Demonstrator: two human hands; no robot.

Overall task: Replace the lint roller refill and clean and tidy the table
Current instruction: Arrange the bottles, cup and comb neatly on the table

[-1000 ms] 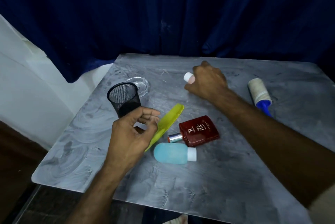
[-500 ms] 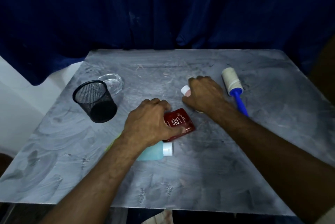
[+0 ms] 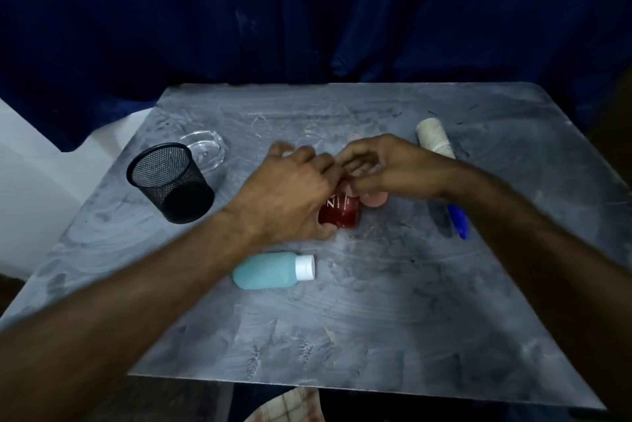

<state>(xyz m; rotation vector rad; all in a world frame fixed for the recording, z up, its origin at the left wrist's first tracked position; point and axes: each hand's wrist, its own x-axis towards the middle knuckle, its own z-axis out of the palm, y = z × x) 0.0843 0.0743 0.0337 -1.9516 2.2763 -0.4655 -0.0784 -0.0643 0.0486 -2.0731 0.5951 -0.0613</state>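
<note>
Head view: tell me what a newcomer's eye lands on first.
Both hands meet mid-table: the left hand grips a red bottle, and the right hand curls close by. A blue bottle lies on its side nearer the camera, a mesh cup stands at left, and the lint roller lies at right.

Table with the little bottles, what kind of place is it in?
Probably a room at home, though that is a guess: a grey table stands before a dark blue curtain, with a red bottle, a blue bottle and a lint roller.
</note>
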